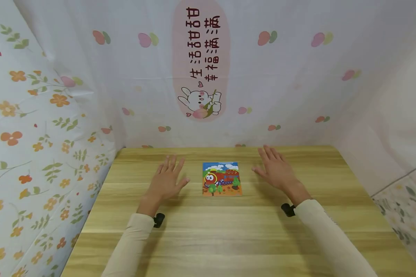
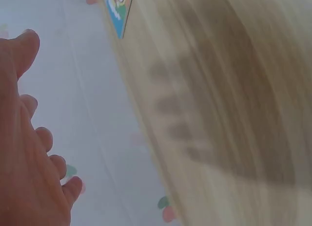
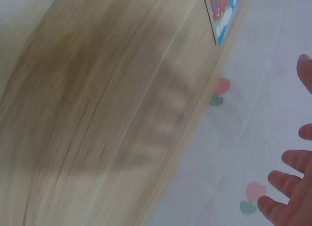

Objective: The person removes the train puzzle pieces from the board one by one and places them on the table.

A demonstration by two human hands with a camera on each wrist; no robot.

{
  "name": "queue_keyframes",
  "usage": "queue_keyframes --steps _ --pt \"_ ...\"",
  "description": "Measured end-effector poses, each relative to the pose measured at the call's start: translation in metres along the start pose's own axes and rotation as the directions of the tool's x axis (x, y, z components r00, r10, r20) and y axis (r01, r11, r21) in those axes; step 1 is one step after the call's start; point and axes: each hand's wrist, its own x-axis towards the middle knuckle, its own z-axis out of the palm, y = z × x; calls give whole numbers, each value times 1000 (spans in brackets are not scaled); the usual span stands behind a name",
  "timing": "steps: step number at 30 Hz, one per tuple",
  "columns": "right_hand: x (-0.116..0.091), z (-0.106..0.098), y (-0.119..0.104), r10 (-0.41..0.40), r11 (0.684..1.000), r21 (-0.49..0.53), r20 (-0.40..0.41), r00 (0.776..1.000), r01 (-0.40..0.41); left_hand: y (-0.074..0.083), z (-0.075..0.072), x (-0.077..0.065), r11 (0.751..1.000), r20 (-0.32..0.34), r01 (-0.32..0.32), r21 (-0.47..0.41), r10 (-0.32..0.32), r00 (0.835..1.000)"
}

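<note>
A square picture puzzle (image 1: 222, 179) with a red cartoon train, green trees and a blue sky lies flat on the table between the two hands. To its left, the left hand (image 1: 166, 179) hovers over the wood with fingers straight and thumb spread. On the other side, the right hand (image 1: 276, 169) is held palm down, fingers extended towards the back edge. Both hands hold nothing and stand apart from the puzzle. In the left wrist view a corner of the puzzle (image 2: 117, 14) shows at the top, and the right wrist view catches another corner (image 3: 223, 14).
The wood-grain table (image 1: 208, 234) ends at a white cloth backdrop (image 1: 142, 96) bearing a pink printed panel with a rabbit. A flower-patterned cloth (image 1: 38, 127) hangs at the left. Small black wrist cameras (image 1: 159, 220) sit at both cuffs.
</note>
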Motion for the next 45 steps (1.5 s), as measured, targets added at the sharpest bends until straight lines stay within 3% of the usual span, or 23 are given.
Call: queue_keyframes --steps 8,18,22,27,34,39,45 --pt "19 22 -14 -56 998 44 23 998 55 0 20 6 1000 18 6 -17 -5 1000" --pt "37 35 -28 -120 990 75 38 992 117 13 24 18 997 102 33 -75 -25 994" --pt "44 40 -35 -140 985 109 56 989 134 21 29 24 998 90 28 -55 -23 996" --pt "54 50 -42 -173 963 226 102 980 146 29 41 34 999 70 3 -36 0 998" --pt "64 65 -49 -187 926 354 130 974 130 39 60 47 999 156 2 -39 5 988" --pt "73 70 -58 -189 899 422 127 974 120 43 64 51 1000 187 18 -17 -15 982" --pt "86 73 -76 -205 867 484 130 970 119 48 66 56 1000 196 -8 27 2 981"
